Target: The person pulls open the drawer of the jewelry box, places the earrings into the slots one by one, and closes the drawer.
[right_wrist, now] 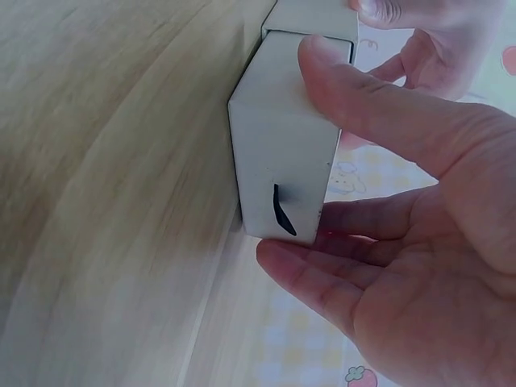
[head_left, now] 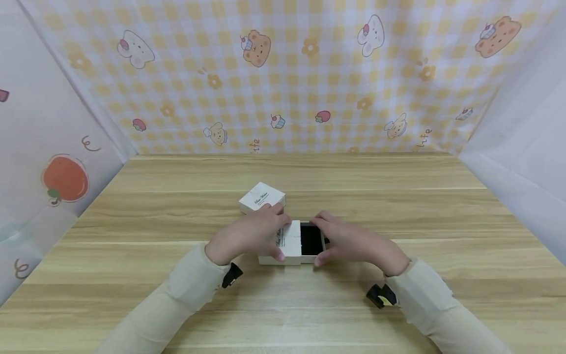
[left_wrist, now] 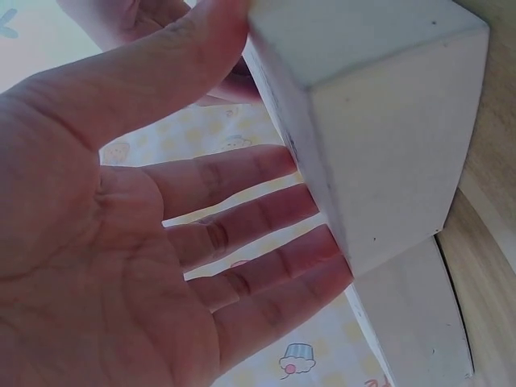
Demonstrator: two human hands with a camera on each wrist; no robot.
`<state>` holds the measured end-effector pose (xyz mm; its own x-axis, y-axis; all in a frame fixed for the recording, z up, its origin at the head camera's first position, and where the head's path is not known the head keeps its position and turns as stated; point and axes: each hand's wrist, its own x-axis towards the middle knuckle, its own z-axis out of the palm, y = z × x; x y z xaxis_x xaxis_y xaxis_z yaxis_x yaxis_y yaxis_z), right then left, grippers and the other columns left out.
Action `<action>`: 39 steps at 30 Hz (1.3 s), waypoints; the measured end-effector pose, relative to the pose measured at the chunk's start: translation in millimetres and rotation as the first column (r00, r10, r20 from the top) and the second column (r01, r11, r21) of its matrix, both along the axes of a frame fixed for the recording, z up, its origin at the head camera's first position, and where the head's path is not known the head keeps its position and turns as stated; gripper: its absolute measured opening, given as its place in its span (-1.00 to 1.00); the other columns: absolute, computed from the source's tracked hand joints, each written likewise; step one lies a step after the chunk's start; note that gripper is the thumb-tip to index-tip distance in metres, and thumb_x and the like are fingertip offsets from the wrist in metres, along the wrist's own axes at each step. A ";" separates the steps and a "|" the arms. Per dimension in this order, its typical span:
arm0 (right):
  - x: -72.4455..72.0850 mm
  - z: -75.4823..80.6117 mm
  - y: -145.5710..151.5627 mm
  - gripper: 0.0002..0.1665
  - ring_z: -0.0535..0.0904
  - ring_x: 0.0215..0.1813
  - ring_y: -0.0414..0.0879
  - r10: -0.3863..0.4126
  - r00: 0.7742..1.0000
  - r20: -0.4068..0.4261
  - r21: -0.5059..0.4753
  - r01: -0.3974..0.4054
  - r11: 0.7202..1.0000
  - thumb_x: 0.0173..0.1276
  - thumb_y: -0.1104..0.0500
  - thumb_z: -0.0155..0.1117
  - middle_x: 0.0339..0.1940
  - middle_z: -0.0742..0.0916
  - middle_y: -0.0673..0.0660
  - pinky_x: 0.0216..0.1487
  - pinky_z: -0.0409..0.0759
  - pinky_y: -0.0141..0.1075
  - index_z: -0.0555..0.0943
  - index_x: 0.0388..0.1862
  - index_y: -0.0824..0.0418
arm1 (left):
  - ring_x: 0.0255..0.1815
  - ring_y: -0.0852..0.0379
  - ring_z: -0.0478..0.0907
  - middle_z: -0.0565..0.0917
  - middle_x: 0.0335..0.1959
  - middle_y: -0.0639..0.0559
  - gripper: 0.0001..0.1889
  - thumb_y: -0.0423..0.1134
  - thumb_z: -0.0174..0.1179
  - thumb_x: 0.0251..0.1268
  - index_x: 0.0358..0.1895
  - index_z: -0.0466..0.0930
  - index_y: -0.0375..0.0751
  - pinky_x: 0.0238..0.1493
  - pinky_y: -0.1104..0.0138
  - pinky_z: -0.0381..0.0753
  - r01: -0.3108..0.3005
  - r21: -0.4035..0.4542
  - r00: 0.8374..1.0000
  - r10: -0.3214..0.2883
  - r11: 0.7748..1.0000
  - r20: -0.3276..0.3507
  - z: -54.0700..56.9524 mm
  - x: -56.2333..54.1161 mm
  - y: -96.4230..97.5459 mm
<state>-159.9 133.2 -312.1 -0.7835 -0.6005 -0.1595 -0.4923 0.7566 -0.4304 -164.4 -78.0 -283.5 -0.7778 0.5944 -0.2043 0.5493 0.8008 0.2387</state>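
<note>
A small white drawer box with script lettering lies on the table, its inner drawer point(head_left: 312, 242) slid partly out of the sleeve point(head_left: 292, 248) to the right. Black lining shows inside the drawer. My left hand point(head_left: 261, 231) holds the sleeve, thumb on the near edge and fingertips on top toward the far side. With my right hand point(head_left: 347, 241) I grip the drawer's outer end between thumb and fingers. In the right wrist view a black ribbon pull point(right_wrist: 282, 211) sticks out of the drawer's end face.
A second white box point(head_left: 262, 196) with similar lettering sits just behind the left hand. Wooden table point(head_left: 283, 314) surrounds both boxes. A yellow checked curtain point(head_left: 300, 78) hangs along the back edge, with pale cloth at both sides.
</note>
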 end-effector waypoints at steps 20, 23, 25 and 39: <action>0.6 1.8 -18.7 -0.02 0.46 -0.07 -0.10 0.028 0.999 -0.024 0.008 -0.027 1.000 0.03 -0.05 0.44 0.10 0.46 0.19 -0.02 0.52 -0.23 0.27 0.31 0.42 | -0.11 0.09 0.32 0.43 0.08 -0.02 -0.30 -0.07 0.50 -0.21 0.12 0.49 -0.19 -0.11 0.28 0.43 -0.003 -0.010 1.000 0.003 1.000 -0.008 -2.8 -0.8 0.2; 0.5 1.7 -20.3 -0.05 0.44 -0.10 -0.12 0.030 0.999 -0.026 0.006 -0.030 1.000 0.03 -0.06 0.43 0.07 0.46 0.17 -0.06 0.51 -0.25 0.30 0.29 0.41 | -0.11 0.08 0.32 0.43 0.06 -0.02 -0.30 -0.07 0.50 -0.21 0.12 0.49 -0.19 -0.10 0.27 0.43 -0.001 -0.011 1.000 0.001 1.000 -0.013 -2.9 -0.8 0.0; 0.6 1.5 -20.5 -0.05 0.44 -0.12 -0.13 0.033 0.999 -0.031 0.005 -0.033 0.999 0.03 -0.06 0.43 0.06 0.46 0.16 -0.09 0.51 -0.26 0.30 0.28 0.41 | -0.10 0.07 0.32 0.43 0.07 -0.03 -0.29 -0.07 0.50 -0.21 0.13 0.49 -0.19 -0.09 0.26 0.43 0.001 -0.012 1.000 -0.001 1.000 -0.015 -2.6 -0.9 -0.1; 0.2 6.2 -6.5 0.04 0.40 0.23 0.09 -0.029 0.995 0.097 -0.065 0.036 0.997 0.13 -0.10 0.34 0.31 0.37 0.30 0.21 0.40 -0.04 0.11 0.40 0.42 | -0.07 0.07 0.33 0.41 0.13 -0.03 -0.26 -0.04 0.48 -0.19 0.18 0.46 -0.19 -0.07 0.26 0.44 0.002 -0.043 1.000 -0.002 0.999 -0.013 -3.3 -1.4 1.9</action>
<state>-159.7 126.7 -305.9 -0.7860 -0.5868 -0.1948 -0.4221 0.7395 -0.5244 -165.7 -76.1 -286.8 -0.7795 0.5868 -0.2191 0.5536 0.8091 0.1971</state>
